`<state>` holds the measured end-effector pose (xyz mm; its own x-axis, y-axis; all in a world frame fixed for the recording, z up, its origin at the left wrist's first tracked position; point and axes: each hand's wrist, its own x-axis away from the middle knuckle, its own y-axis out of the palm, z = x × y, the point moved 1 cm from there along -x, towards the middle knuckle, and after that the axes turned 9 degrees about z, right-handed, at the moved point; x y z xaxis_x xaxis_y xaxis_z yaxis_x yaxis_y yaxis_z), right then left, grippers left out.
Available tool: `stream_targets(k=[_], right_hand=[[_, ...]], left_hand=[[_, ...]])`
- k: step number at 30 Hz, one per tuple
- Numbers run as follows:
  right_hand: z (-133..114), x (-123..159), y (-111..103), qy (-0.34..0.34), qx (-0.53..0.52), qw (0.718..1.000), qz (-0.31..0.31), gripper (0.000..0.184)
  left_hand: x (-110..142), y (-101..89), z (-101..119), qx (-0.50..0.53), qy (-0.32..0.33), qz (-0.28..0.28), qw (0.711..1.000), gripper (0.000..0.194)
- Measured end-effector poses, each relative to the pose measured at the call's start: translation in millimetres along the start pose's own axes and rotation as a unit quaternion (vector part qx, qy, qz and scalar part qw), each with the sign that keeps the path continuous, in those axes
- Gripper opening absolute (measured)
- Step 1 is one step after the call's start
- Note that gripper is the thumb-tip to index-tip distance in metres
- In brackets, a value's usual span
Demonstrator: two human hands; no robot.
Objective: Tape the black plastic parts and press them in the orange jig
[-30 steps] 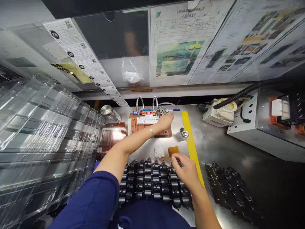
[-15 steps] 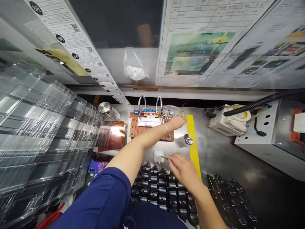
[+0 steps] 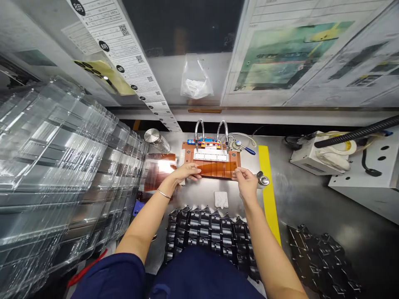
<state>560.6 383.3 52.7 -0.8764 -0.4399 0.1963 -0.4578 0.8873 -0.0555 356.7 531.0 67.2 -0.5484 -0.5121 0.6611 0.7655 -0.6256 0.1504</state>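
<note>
Both hands have just come together at the front of the reddish-brown, rectangular fixture block (image 3: 187, 155). A second ago the left hand (image 3: 188, 171) was at the slim blue-handled metal lever (image 3: 249, 150) on the block's right side; that lever now stands free of either hand, its handle seemingly turned slantwise toward the person. The right hand (image 3: 246, 179) has moved up from beside the small white folded cloth (image 3: 221, 199), which lies flat on the brushed-metal counter (image 3: 193, 195).

Between the hands is a thin, glossy, translucent amber film (image 3: 215, 169), spread over the front part of the block, just in front of the white dotted strip (image 3: 210, 155). The left hand grasps its left end with the fingertips, and the right hand pinches its right end. The amber square that lay near the cloth is gone from that place; whether it is this same piece cannot be told. Whether the film touches the block or floats slightly above it is also unclear.

By my judgement, the work has passed from one-handed handling at the lever to two-handed handling of the film, where keeping both ends level and even matters most.
</note>
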Motion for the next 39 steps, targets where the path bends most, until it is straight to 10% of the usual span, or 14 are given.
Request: stream_targets(k=[9,18,25,31,39], right_hand=[[21.4,-8.1,32.9,0.092,-0.041,0.993,0.065,0.020],[18.7,3.0,33.0,-0.041,0.066,0.996,0.033,0.026],[8.4,18.6,41.6,-0.291,0.298,0.908,0.041,0.024],[0.3,21.8,53.7,-0.295,0.306,0.904,0.041,0.025],[2.3,-3.7,41.8,-0.166,0.186,0.966,0.067,0.027]], left_hand=[[-26.1,6.2,-0.2,0.030,-0.034,0.222,0.974,0.017],[-22.1,17.7,2.3,0.051,-0.024,0.194,0.979,0.054],[-16.1,16.1,7.6,0.062,-0.003,0.208,0.976,0.054],[-13.9,18.0,0.2,0.007,0.052,0.273,0.960,0.030],[-35.9,30.3,-15.0,-0.080,0.033,0.231,0.969,0.019]])
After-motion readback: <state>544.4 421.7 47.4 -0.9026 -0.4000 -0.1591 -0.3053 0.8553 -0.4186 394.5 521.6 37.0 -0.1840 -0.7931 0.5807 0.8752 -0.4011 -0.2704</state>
